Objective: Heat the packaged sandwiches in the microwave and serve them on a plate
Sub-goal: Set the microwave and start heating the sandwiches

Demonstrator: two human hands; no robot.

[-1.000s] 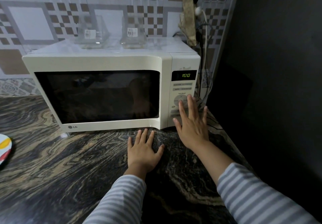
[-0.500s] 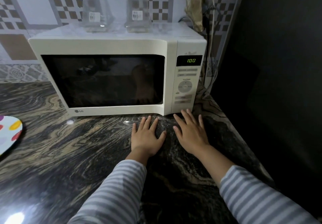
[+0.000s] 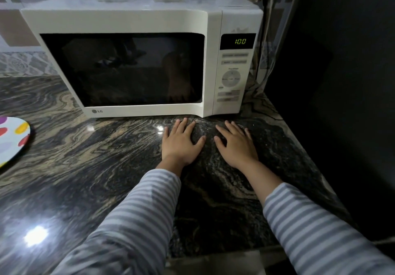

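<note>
Hands: left hand [image 3: 181, 144] and right hand [image 3: 237, 145], both flat, palms down, fingers spread, holding nothing, side by side on the counter [image 3: 85, 167] just in front of the microwave [image 3: 128, 21].

Microwave: at 12 o'clock from the hands; long axis runs 9 to 3; door [image 3: 121, 69] shut, window dark. Sandwiches cannot be made out behind the glass; judged inside.

Panel [image 3: 232, 78]: at the microwave's 3 o'clock end, at about 12 o'clock from the right hand and 1 o'clock from the left. Display [image 3: 240, 41] reads 1:00. Right hand is nearer; any button press falls to it.

Plate [image 3: 12, 137]: far off at 9 o'clock, counter's left edge, well apart from both hands, nearer the left.
</note>
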